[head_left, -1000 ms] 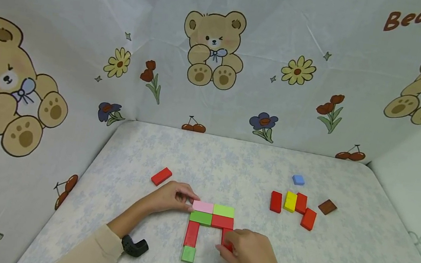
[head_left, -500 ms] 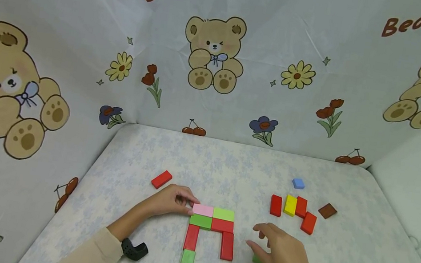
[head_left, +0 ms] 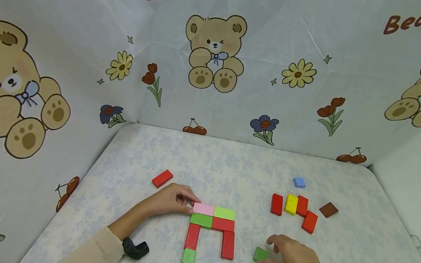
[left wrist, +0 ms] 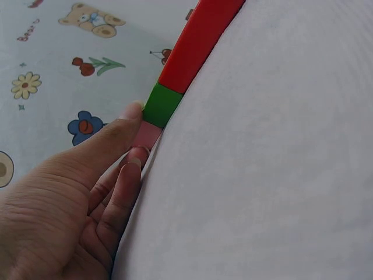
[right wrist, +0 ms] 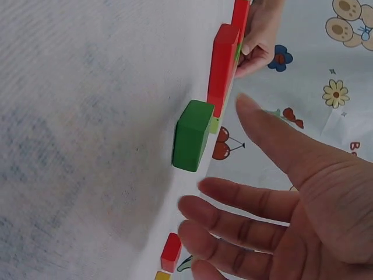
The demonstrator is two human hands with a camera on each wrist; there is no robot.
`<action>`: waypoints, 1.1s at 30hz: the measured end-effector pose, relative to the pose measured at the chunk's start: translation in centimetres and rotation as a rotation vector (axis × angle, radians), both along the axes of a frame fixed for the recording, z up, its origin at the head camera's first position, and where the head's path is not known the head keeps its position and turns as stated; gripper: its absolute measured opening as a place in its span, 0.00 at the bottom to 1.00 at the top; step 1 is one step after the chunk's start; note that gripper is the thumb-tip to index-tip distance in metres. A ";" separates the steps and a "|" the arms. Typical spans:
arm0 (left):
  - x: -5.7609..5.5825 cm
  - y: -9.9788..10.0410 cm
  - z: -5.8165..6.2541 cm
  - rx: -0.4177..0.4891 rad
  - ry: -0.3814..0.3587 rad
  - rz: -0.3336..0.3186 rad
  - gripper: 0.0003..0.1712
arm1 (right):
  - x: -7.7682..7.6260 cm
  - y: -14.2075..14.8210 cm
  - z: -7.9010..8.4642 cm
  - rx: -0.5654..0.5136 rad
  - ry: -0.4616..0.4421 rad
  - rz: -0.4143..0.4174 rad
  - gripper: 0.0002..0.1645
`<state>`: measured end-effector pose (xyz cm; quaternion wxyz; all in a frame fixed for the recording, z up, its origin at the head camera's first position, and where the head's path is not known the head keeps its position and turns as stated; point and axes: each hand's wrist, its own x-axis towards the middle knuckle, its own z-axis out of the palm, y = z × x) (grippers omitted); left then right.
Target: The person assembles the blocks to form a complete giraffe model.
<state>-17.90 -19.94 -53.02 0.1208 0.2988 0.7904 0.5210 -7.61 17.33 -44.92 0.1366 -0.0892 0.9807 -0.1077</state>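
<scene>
On the table an arch-like layout of flat blocks lies in front of me. My left hand (head_left: 170, 198) is at its left end, thumb and fingertips on either side of the pink block (head_left: 204, 209); in the left wrist view the thumb (left wrist: 132, 112) reaches the green block (left wrist: 162, 105). Below them are a red block (head_left: 192, 236) and a small green block (head_left: 189, 257). On the right side, another red block (head_left: 228, 245) runs downward. My right hand (head_left: 293, 261), thumb and fingers spread, is beside a loose green square block (right wrist: 193, 137), holding nothing.
Behind the right hand lie several red blocks (head_left: 277, 204), a yellow block (head_left: 291, 204), a blue block (head_left: 299, 182) and a brown block (head_left: 329, 209). One red block (head_left: 162, 178) rests beyond the left hand. A black curved object (head_left: 135, 249) is by the left sleeve.
My right hand has left the red block on the arch's right side and moved right to the loose green block, exposing both blocks. The left hand stays at the pink block.
</scene>
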 end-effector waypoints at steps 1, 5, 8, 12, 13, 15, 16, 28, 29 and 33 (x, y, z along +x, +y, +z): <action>0.0 0.0 0.0 0.001 0.000 0.000 0.17 | 0.0 0.1 -0.2 0.008 -0.020 0.008 0.28; 0.0 0.0 0.1 -0.013 0.000 0.007 0.17 | -0.1 0.2 -0.8 0.011 -0.051 0.034 0.23; 0.1 0.0 0.2 -0.024 -0.001 0.007 0.17 | -0.1 0.3 -1.1 0.004 -0.048 0.038 0.21; 0.1 0.0 0.0 -0.033 -0.007 0.004 0.17 | 0.1 0.1 -1.2 -0.030 -0.059 0.029 0.19; 0.1 0.0 0.0 -0.034 -0.008 0.003 0.17 | 0.2 -0.1 -1.2 -0.040 -0.063 0.025 0.18; 0.0 -0.1 0.0 -0.034 -0.004 0.002 0.17 | 0.3 -0.4 -1.1 -0.057 -0.074 0.023 0.18; 0.0 -0.1 0.0 -0.033 -0.001 0.002 0.17 | 0.4 -0.6 -1.0 -0.064 -0.078 0.023 0.18; -0.2 -0.1 -0.1 -0.029 0.010 -0.002 0.17 | 1.7 -1.7 -1.1 -0.163 -0.096 0.228 0.15; -0.2 -0.1 -0.1 -0.032 0.010 0.000 0.17 | 1.8 -1.8 -1.2 -0.168 -0.107 0.239 0.15; -0.1 -0.1 -0.2 -0.035 -0.001 0.010 0.17 | 2.0 -2.4 -1.4 -0.192 -0.181 0.244 0.15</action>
